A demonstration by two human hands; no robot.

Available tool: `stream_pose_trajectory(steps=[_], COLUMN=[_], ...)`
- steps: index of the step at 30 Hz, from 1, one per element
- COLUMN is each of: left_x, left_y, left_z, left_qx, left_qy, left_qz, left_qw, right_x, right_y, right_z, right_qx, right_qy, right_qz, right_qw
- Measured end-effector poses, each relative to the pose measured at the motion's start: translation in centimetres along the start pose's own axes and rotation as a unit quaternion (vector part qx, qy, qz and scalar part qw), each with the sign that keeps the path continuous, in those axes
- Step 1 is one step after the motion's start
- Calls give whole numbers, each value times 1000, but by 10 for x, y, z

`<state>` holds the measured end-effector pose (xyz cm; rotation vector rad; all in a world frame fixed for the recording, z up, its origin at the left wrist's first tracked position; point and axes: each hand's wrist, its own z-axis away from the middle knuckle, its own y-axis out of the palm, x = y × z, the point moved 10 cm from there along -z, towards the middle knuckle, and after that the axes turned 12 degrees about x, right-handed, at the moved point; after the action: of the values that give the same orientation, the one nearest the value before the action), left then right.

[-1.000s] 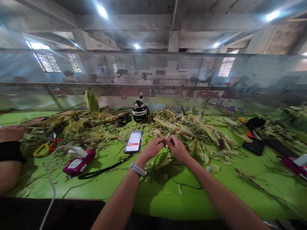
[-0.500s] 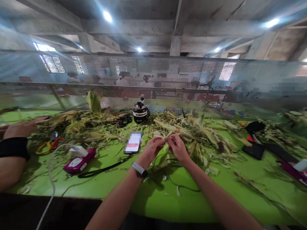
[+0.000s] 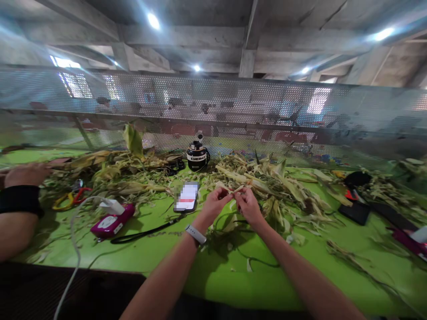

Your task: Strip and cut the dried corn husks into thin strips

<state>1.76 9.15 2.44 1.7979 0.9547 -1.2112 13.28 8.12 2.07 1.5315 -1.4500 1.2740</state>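
Observation:
My left hand [image 3: 216, 203] and my right hand [image 3: 248, 205] are close together over the green table, fingertips pinched. Between them is a pale strip of corn husk [image 3: 239, 189], its ends partly hidden by my fingers. A white-banded wristband [image 3: 196, 234] is on my left wrist. Just behind my hands lies a heap of dried corn husks [image 3: 267, 180], pale and greenish. More husk pieces lie under my fingers in shadow. To the left of my left hand is a phone [image 3: 187, 197] with a lit screen.
A black jar-shaped container [image 3: 196, 158] stands at the back before a perforated metal screen [image 3: 160, 98]. Left are a purple power bank [image 3: 110, 224] with a white cable, scissors [image 3: 68, 201], another husk heap [image 3: 110, 171] and another person's hand [image 3: 28, 174]. Right lies a black flat object [image 3: 355, 212].
My left wrist has turned slightly, so the wristband's dark face no longer shows. The pinched husk strip shows a little more above my fingers. The whole view has shifted slightly.

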Motion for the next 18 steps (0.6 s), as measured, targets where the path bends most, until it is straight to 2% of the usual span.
stream_pose_trajectory(steps=[4,7,10,13,18], left_x=[-10,-16,-24,-30,-28], left_y=[-13,-17,-16,-10,-1], left_z=[3,5,7,8,6], left_qx=[-59,-79,-94,-91,-54], left_qy=[22,23,20,24,29], left_qz=[-152,-233,-337,-425,-488], left_qw=[986,969,936,900,870], right_x=[21,34,42,45,53], right_y=[-5,2,12,19,25], right_z=[7,11,13,14,18], right_qx=[-26,-23,-11,1,-2], right_qy=[-67,-118,-161,-178,-184], right_qz=[165,295,404,492,582], right_qw=[984,948,901,852,792])
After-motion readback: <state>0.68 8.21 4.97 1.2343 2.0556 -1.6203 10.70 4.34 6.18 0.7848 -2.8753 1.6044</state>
